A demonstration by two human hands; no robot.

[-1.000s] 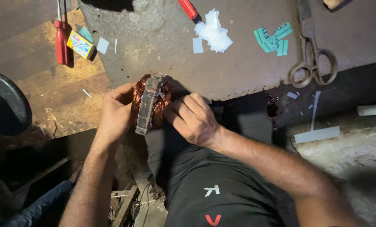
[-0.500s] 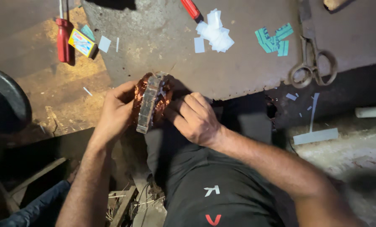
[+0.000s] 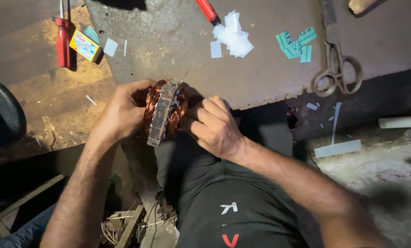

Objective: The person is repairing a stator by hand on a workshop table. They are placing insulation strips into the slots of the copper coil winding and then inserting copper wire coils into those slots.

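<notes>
Copper-wound stator [image 3: 165, 111] is sitting edge-up above the person's lap, at the worktable's [image 3: 270, 82] near edge. Left hand [image 3: 120, 112] is gripping its side with curled fingers, while right hand [image 3: 214, 126] is pressing bent fingers against the opposite windings.

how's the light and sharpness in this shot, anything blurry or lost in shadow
Head view: light falls unevenly, bright on the metal sheet and the white paper slips, dim toward the lower left, where detail sinks into shadow; the copper coil between the left hand and the right hand reads fairly sharp; the right forearm blurs near the bottom edge; the scissors stay clear.
</notes>
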